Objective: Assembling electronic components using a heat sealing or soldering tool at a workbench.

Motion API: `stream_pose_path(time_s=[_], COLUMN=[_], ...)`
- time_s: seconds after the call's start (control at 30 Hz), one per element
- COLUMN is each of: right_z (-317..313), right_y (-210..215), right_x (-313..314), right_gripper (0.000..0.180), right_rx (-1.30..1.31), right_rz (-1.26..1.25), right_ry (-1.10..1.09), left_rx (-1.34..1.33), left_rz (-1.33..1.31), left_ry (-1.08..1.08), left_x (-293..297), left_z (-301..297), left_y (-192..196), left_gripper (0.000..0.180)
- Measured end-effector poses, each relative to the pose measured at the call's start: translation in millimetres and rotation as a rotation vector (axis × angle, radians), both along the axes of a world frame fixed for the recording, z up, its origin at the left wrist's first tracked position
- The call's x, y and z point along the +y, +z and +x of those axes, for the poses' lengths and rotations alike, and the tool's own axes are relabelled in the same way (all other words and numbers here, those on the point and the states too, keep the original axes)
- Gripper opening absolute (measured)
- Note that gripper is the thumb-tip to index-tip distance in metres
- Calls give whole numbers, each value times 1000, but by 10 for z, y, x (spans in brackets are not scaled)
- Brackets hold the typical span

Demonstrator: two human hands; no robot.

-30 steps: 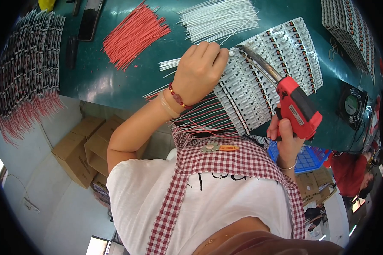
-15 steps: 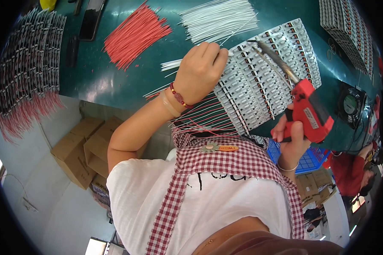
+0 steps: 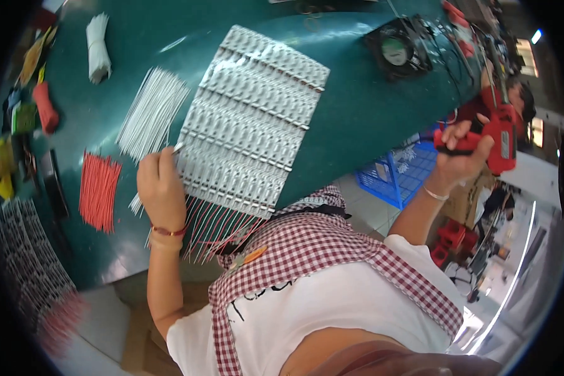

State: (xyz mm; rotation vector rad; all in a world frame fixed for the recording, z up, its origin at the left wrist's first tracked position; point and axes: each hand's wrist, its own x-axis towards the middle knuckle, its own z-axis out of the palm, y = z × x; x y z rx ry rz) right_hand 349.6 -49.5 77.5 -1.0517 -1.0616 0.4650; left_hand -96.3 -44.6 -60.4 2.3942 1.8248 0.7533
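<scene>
My right hand (image 3: 462, 155) grips a red trigger-style soldering gun (image 3: 502, 139), raised at the right beyond the table edge with its metal barrel pointing up. My left hand (image 3: 160, 188) is closed, with fingertips pinched at the left edge of a panel of small whitish circuit boards (image 3: 250, 119). Ends of white wires (image 3: 136, 203) stick out beside that hand; its palm side is hidden. Red and white wires (image 3: 216, 229) hang from the panel's near edge toward my checked apron. Left of the panel lie a pile of white wires (image 3: 151, 113) and a pile of red wires (image 3: 99, 193).
A black fan (image 3: 396, 51) stands at the far right of the green table (image 3: 344, 119). Tied white wires (image 3: 98, 50), tools and a stack of wired panels (image 3: 31, 263) are at left. A blue crate (image 3: 398, 178) sits below the table edge; another person (image 3: 482, 103) is beyond.
The view has swung to the right. My right hand has carried the soldering gun away from the panel, out to the right. My left hand stays by the panel's left edge.
</scene>
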Motion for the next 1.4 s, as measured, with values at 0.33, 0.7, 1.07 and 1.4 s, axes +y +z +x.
stream_pose_path(time_s=[0.33,0.7,1.07,1.4], right_z=[259,-1260,-1744,-1775], right_y=[-498,-625,-740,-629], right_x=[273,-134,-172,-192], right_gripper=[28,52,41,25], right_rx=[136,172,-45,-158], right_rz=[-225,-605,-902,-912], right_ry=[-317,594,809,751], left_rx=[24,-191,-182,-163], left_rz=[70,9,-8,25], left_ry=[266,-32,-2,-47], left_x=[-149,-56,-47,-18], left_z=[-509,-109,-36,-27], left_y=[224,54,91,65], left_gripper=[16,37,39,27])
